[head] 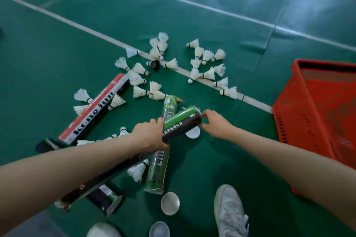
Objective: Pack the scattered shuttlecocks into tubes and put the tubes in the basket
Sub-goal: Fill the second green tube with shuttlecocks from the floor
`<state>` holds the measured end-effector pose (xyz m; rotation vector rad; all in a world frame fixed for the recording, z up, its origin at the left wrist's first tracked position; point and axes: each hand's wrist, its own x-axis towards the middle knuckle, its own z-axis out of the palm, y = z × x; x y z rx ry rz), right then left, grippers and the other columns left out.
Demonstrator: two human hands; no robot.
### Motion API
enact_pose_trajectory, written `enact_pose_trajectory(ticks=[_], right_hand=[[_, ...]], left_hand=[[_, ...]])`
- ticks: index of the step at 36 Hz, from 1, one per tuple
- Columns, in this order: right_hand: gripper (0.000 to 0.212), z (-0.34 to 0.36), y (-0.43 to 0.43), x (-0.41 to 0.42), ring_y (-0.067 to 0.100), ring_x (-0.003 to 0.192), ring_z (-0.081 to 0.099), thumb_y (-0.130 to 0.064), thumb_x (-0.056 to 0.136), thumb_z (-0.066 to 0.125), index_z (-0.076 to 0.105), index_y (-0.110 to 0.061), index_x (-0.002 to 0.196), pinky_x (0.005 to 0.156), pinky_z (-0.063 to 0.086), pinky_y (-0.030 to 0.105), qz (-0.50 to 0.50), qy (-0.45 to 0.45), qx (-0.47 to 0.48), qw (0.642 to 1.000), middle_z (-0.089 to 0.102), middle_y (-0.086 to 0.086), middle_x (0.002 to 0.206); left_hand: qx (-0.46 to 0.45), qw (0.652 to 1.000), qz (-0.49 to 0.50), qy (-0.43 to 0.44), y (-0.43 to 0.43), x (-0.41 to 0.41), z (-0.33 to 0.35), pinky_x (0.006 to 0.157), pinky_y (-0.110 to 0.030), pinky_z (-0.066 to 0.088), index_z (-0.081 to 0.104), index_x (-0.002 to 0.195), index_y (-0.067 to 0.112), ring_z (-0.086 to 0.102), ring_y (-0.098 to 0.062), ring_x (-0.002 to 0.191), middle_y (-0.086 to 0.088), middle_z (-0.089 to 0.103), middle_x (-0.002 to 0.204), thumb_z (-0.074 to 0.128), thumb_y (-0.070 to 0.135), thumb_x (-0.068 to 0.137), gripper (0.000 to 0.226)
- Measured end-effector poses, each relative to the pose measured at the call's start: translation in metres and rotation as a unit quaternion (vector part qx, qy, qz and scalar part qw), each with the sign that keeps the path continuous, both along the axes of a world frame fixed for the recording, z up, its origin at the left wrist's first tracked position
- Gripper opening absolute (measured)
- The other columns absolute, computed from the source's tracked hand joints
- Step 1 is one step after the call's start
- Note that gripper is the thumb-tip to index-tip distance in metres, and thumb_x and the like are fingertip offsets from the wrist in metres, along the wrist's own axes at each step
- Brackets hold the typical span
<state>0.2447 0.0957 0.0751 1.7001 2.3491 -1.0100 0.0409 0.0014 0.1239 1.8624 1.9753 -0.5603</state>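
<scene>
Gripping mid-body, left hand point(149, 133) wraps the black-and-green tube point(181, 123). Long axis runs 8 to 2 o'clock, open mouth at the 2 o'clock end, feathers showing. Right hand point(215, 123) sits at that mouth, fingers curled; whether it pinches anything, can't tell. White cap point(193, 133) on floor point(221, 159) just under. Red basket point(283, 113) at 3 o'clock.

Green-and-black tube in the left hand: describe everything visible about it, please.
The green-and-black cardboard-looking tube with white printed characters is held off the floor, slanting up to the right. The left hand grips its body; the right hand has fingers at its far open end, where white feather tips poke out. It crosses above a green tube lying on the floor.
</scene>
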Motion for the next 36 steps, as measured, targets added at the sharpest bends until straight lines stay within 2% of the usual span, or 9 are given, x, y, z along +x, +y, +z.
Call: enact_pose_trajectory(ticks=[6, 11, 15, 18, 22, 24, 26, 32, 36], right_hand=[[0.047, 0.024, 0.007, -0.016, 0.028, 0.119, 0.049, -0.024, 0.092, 0.057, 0.042, -0.007, 0.133, 0.096, 0.041, 0.033, -0.007, -0.04, 0.001, 0.999, 0.047, 0.014, 0.134], [0.045, 0.006, 0.048, -0.035, 0.03, 0.112, 0.051, -0.021, 0.089, 0.058, 0.043, -0.01, 0.13, 0.09, 0.045, 0.036, -0.003, -0.059, 0.021, 0.998, 0.049, 0.016, 0.128], [0.051, -0.035, 0.112, -0.039, 0.031, 0.124, 0.042, -0.024, 0.09, 0.056, 0.039, -0.01, 0.136, 0.102, 0.039, 0.04, 0.015, -0.122, 0.046, 0.991, 0.043, 0.016, 0.135], [0.053, -0.063, 0.161, -0.03, 0.035, 0.13, 0.034, -0.022, 0.09, 0.054, 0.037, -0.009, 0.138, 0.106, 0.036, 0.045, -0.029, -0.151, 0.069, 0.986, 0.037, 0.019, 0.139], [0.051, -0.082, 0.206, -0.017, 0.037, 0.133, 0.027, -0.017, 0.092, 0.05, 0.036, -0.012, 0.141, 0.108, 0.031, 0.044, -0.16, -0.091, 0.071, 0.98, 0.034, 0.02, 0.142], [0.05, -0.089, 0.223, -0.013, 0.036, 0.132, 0.028, -0.018, 0.092, 0.049, 0.037, -0.014, 0.141, 0.108, 0.03, 0.043, -0.192, -0.069, 0.062, 0.977, 0.035, 0.02, 0.141], [0.05, -0.095, 0.238, -0.014, 0.035, 0.134, 0.026, -0.018, 0.094, 0.048, 0.037, -0.016, 0.142, 0.109, 0.03, 0.043, -0.202, -0.057, 0.057, 0.976, 0.035, 0.02, 0.142], [0.052, -0.113, 0.278, -0.041, 0.029, 0.139, 0.023, -0.015, 0.093, 0.052, 0.037, -0.014, 0.143, 0.114, 0.021, 0.039, -0.161, 0.042, 0.073, 0.983, 0.035, 0.012, 0.147], [0.05, -0.126, 0.306, -0.062, 0.029, 0.139, 0.021, -0.018, 0.095, 0.05, 0.038, -0.01, 0.143, 0.116, 0.018, 0.038, -0.098, 0.032, 0.09, 0.991, 0.033, 0.011, 0.148]], left_hand=[[0.04, 0.999, 0.011, -0.03, 0.007, -0.018, 0.018, 0.085, -0.039, 0.047, 0.021, 0.143, 0.01, 0.055, -0.03, 0.113, -0.01, 0.047, 0.132, 0.064, 0.066, 0.075, 0.098], [0.038, 0.999, 0.006, -0.036, 0.039, -0.028, -0.006, 0.082, -0.038, 0.046, 0.023, 0.141, 0.009, 0.055, -0.03, 0.112, -0.011, 0.049, 0.129, 0.065, 0.064, 0.075, 0.096], [0.012, 0.998, 0.027, -0.05, 0.092, -0.035, -0.049, 0.081, -0.037, 0.046, 0.023, 0.141, 0.01, 0.056, -0.029, 0.111, -0.01, 0.05, 0.128, 0.064, 0.063, 0.075, 0.094], [0.017, 0.997, 0.039, -0.07, 0.13, -0.038, -0.076, 0.079, -0.035, 0.044, 0.026, 0.139, 0.013, 0.056, -0.029, 0.108, -0.009, 0.05, 0.125, 0.065, 0.061, 0.074, 0.089], [0.01, 0.993, 0.067, -0.094, 0.167, -0.031, -0.091, 0.081, -0.037, 0.045, 0.031, 0.132, 0.017, 0.057, -0.028, 0.108, -0.006, 0.052, 0.124, 0.069, 0.063, 0.069, 0.087], [0.009, 0.992, 0.082, -0.099, 0.184, -0.029, -0.094, 0.078, -0.036, 0.045, 0.035, 0.124, 0.016, 0.057, -0.027, 0.105, -0.005, 0.055, 0.118, 0.07, 0.064, 0.068, 0.081], [0.007, 0.991, 0.094, -0.094, 0.201, -0.027, -0.095, 0.076, -0.035, 0.044, 0.034, 0.125, 0.014, 0.057, -0.028, 0.104, -0.006, 0.055, 0.115, 0.068, 0.066, 0.069, 0.084], [0.007, 0.985, 0.142, -0.095, 0.242, -0.023, -0.103, 0.082, -0.039, 0.049, 0.03, 0.131, 0.015, 0.057, -0.029, 0.105, -0.007, 0.053, 0.116, 0.065, 0.072, 0.066, 0.093], [0.0, 0.984, 0.153, -0.087, 0.256, -0.021, -0.111, 0.082, -0.039, 0.049, 0.029, 0.131, 0.015, 0.057, -0.03, 0.105, -0.007, 0.052, 0.117, 0.065, 0.071, 0.067, 0.092]])
